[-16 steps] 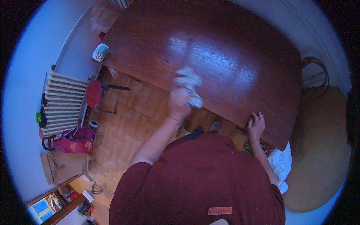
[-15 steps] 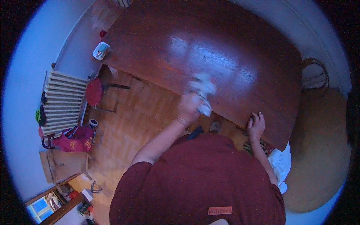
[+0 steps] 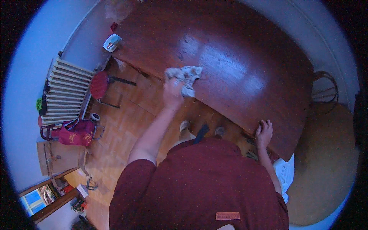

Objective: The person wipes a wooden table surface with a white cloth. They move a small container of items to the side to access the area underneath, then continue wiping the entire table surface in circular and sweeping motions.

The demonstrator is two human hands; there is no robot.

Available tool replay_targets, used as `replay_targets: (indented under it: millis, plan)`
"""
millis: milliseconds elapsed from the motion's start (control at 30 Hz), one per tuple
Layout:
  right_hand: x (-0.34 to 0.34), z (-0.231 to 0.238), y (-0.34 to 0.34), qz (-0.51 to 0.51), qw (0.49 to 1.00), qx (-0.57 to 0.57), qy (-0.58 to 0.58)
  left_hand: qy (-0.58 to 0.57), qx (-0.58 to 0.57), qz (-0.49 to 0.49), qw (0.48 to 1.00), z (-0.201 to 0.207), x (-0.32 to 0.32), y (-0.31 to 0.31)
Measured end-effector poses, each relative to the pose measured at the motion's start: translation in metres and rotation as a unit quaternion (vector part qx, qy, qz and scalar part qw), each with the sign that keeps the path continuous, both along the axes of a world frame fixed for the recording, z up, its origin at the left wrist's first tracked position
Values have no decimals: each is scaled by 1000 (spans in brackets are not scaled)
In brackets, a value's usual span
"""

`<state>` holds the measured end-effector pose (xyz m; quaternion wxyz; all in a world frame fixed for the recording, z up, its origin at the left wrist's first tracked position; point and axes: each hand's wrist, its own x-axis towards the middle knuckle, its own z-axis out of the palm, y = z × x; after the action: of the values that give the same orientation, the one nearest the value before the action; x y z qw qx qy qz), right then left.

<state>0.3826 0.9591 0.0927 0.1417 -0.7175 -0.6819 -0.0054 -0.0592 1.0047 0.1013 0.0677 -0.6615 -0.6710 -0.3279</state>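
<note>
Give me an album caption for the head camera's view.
Left hand holding a pale cloth on a reddish-brown table, right hand resting at its edge.

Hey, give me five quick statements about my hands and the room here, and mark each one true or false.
1. The left hand holds a cloth. True.
2. The right hand rests at the edge of the table. True.
3. Both hands hold the cloth. False: only the left hand does.
4. The stool stands beside the radiator. True.
5. The stool's seat is blue. False: it is red.
</note>
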Motion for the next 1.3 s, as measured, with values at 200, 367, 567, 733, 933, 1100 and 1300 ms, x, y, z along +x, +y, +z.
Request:
replay_targets:
  millis: [200, 367, 567, 733, 933, 1100, 1300]
  plan:
    - [2, -3, -3, 1, 1000, 3, -11, -89, -69, -255, 960, -6, 108, -29]
    - [8, -9, -9, 15, 999, 41, -12, -421, -248, -88, 868, -1, -30, 13]
    - [2, -8, -1, -12, 1000, 19, -7, -20, -15, -69, 997, -1, -46, 28]
    - [-11, -21, 7, -100, 994, 53, -5, -105, -53, -286, 951, 8, 108, -12]
    - [-31, -22, 18, -168, 981, 49, -79, -339, -305, -216, 863, 28, 51, 23]
    - [-37, -23, 18, -172, 979, 64, -91, 44, -127, -2, 991, 21, -87, 66]
    - [-37, -19, 23, -166, 979, 79, -92, -68, -104, 0, 992, 18, -34, 92]
